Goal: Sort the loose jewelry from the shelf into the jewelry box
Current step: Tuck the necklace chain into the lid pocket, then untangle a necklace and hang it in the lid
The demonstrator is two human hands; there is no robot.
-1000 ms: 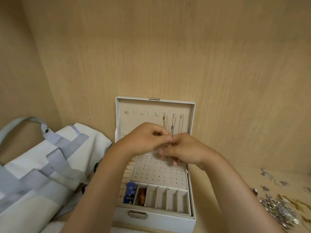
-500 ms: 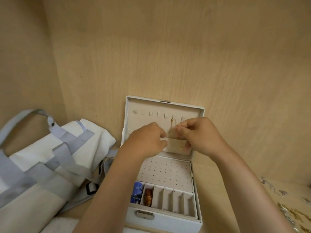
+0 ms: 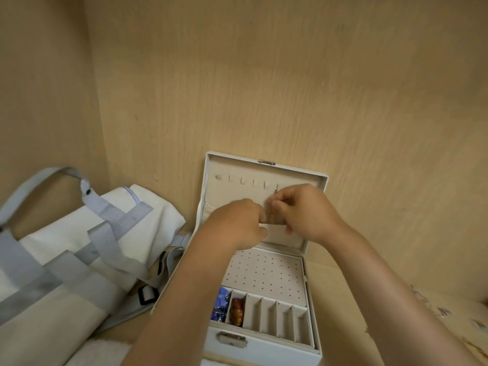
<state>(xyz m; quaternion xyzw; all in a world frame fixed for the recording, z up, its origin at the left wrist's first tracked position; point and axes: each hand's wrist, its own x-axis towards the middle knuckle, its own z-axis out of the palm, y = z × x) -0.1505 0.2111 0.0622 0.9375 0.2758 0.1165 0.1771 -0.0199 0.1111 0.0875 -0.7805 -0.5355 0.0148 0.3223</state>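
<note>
A thin necklace (image 3: 275, 192), pinched by left hand (image 3: 237, 224) and right hand (image 3: 310, 211) together, was best kept taut at the jewelry box (image 3: 277, 350) lid hooks (image 3: 254, 182).

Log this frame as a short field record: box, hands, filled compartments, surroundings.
Jewelry box: open on the shelf, lid standing upright by the back wall
Right hand: pinches a thin necklace by the lid's hooks
Left hand: fingers curled, seems to pinch the necklace lower down
Front row: blue piece in the leftmost slot, amber piece in the next, the other four empty
Left of box: fabric bag
Right of box: loose jewelry
</note>
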